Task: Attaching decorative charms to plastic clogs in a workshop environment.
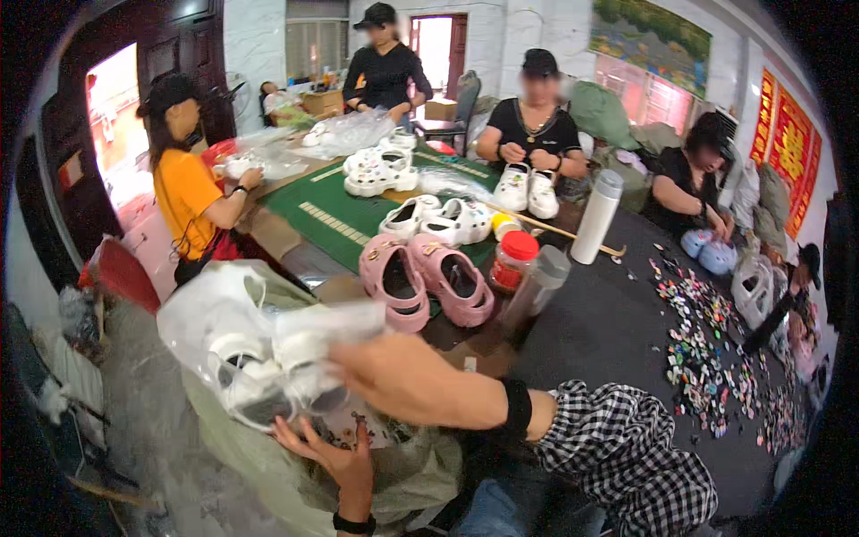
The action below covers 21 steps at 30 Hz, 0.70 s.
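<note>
A clear plastic bag [192, 309] with a pair of white clogs [237, 358] in it is in front of me at the left, above a large pale green sack [259, 483]. My left hand [335, 456] is open, fingers spread, its fingertips at the lower edge of the bagged clogs. Reaching across from the right, my right hand [394, 371] is at the bag's near right side. Motion smears its fingers, so their grip on the plastic cannot be made out. A pair of pink clogs [425, 277] stands on the table just beyond this hand.
White clogs [380, 170] stand farther back on the green mat [313, 215]. A red-lidded jar [514, 261], grey-lidded bottle [537, 291] and white bottle [597, 217] are beyond my right arm. Many small colourful charms [716, 358] lie scattered at right. Several people work around the table.
</note>
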Each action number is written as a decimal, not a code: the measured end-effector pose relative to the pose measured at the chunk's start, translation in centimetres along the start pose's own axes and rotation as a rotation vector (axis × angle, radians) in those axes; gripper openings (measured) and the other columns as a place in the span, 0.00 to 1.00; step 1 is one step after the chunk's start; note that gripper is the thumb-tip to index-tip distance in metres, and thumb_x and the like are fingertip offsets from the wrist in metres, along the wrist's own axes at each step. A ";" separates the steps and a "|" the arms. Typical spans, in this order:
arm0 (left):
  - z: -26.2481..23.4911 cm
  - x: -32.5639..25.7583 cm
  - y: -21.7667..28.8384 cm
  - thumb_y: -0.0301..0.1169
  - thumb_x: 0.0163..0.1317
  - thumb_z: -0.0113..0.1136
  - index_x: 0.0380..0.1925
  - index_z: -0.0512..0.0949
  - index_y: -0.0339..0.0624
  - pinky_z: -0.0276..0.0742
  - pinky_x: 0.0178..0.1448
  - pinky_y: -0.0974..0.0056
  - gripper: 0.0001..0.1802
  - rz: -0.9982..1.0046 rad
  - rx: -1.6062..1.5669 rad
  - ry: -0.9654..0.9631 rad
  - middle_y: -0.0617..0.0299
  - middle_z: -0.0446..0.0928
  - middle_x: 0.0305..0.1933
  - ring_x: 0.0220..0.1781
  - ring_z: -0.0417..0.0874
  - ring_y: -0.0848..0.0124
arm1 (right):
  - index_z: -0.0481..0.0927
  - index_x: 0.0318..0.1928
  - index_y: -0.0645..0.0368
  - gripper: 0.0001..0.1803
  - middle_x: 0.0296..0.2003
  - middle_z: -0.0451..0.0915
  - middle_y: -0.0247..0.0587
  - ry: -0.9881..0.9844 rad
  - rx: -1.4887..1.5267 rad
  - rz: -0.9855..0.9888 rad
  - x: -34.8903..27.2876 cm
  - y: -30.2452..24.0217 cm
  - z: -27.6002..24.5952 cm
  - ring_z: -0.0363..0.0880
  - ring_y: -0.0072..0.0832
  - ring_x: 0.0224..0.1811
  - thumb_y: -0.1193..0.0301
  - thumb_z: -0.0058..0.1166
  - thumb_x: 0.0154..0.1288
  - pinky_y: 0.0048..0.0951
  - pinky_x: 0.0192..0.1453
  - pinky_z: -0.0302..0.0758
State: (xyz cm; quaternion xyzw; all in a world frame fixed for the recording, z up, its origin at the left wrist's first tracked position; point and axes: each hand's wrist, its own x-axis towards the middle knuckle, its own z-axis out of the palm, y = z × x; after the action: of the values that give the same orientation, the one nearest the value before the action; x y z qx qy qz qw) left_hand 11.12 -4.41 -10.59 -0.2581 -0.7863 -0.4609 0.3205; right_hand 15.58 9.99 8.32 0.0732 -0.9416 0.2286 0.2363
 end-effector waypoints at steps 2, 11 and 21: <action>0.9 0.3 0.0 0.36 0.57 0.68 0.71 0.48 0.41 0.41 0.72 0.28 0.48 0.050 -0.029 -0.035 0.41 0.40 0.76 0.77 0.35 0.35 | 0.76 0.43 0.57 0.10 0.26 0.79 0.49 -0.083 0.022 0.007 -2.6 -2.0 -0.2 0.80 0.50 0.29 0.70 0.54 0.62 0.49 0.31 0.75; 1.8 1.9 6.0 0.31 0.58 0.63 0.70 0.55 0.46 0.42 0.74 0.30 0.41 0.452 -0.246 -0.298 0.47 0.45 0.77 0.77 0.41 0.38 | 0.78 0.39 0.62 0.09 0.22 0.74 0.54 0.137 0.697 0.119 -10.4 -11.6 -7.9 0.77 0.43 0.24 0.70 0.47 0.72 0.38 0.31 0.72; -1.3 1.5 16.8 0.19 0.52 0.55 0.63 0.70 0.51 0.49 0.76 0.35 0.34 0.891 -0.507 -0.321 0.52 0.54 0.77 0.77 0.51 0.40 | 0.77 0.58 0.64 0.17 0.35 0.85 0.45 0.521 0.291 0.272 -28.7 -16.3 -13.3 0.85 0.36 0.38 0.72 0.43 0.75 0.32 0.45 0.80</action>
State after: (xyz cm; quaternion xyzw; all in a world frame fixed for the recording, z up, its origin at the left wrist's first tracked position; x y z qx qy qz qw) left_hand 22.20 2.00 0.41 -0.7035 -0.5035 -0.4104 0.2883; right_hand 50.29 2.61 11.47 -0.0813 -0.8080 0.4011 0.4239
